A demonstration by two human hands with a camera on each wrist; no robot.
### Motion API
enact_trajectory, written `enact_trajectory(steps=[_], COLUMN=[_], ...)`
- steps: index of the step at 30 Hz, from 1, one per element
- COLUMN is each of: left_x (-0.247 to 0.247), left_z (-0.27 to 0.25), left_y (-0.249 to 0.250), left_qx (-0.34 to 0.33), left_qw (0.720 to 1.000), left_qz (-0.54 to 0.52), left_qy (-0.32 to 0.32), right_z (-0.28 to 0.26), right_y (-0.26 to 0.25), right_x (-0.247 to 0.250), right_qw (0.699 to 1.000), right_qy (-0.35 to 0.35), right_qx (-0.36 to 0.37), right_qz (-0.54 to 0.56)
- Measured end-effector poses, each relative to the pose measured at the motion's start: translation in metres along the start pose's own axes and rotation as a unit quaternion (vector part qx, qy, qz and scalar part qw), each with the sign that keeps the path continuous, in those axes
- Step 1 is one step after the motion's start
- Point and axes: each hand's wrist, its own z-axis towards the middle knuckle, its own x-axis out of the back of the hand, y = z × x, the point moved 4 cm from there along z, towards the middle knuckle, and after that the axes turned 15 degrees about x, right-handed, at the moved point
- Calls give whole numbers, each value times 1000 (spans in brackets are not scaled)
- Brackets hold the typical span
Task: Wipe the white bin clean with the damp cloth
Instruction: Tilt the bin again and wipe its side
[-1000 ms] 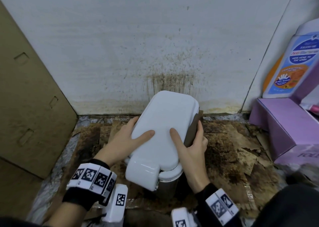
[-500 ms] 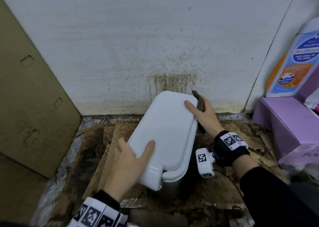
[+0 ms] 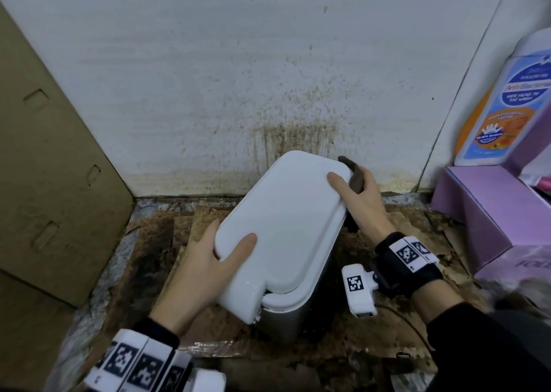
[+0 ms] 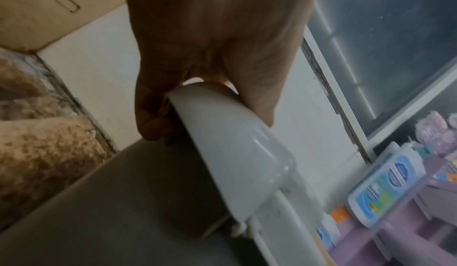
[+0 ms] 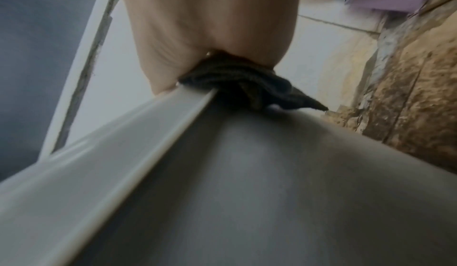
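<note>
Stained wall (image 3: 283,93) | one white bin (image 3: 283,221) | one cloth (image 3: 354,178) | two hands

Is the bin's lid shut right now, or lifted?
Shut. The lid lies flat on the bin's rim; the left hand grips its near corner and the right hand presses the cloth against its far edge.

Both hands (image 3: 205,268) (image 3: 362,196) curled, gripping

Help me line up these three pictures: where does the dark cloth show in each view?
Head: the dark cloth sits right of centre, at the bin lid's far right corner, held by the right hand.
Left wrist: not in view.
Right wrist: cloth upper centre, bunched under the palm against the lid edge.
Shared landmark: the white bin lid.
</note>
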Motion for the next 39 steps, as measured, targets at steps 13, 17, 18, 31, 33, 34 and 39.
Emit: enact_trajectory(steps=[13,17,18,31,33,34,39], left_x=[34,32,32,17,17,18,21], left_z=[58,60,59,18,16,17,17], left_y=[2,-7,-8,-35,-34,-33,-27], left_qx=[-11,-5,3,151,124,116,92], left_qw=[993,995,995,983,987,987,986], left_qz=[118,103,98,43,30,27,40], left_qy=[-3,11,16,95,102,111,133], right_z=[-78,-74,-72,-18,-19,-19,-26], right_y=[-5,-1,0,-7,-9,-9,-19], right_x=[-6,-3,-3,21,21,21,21], right_qw=[980,982,983,997,996,996,999], right_qy=[175,165,162,-63,-75,-77,-47], right_qx=[-25,-25,-23,-49,-46,-44,-24], right_qz=[-85,-84,-80,13,-11,-18,-2])
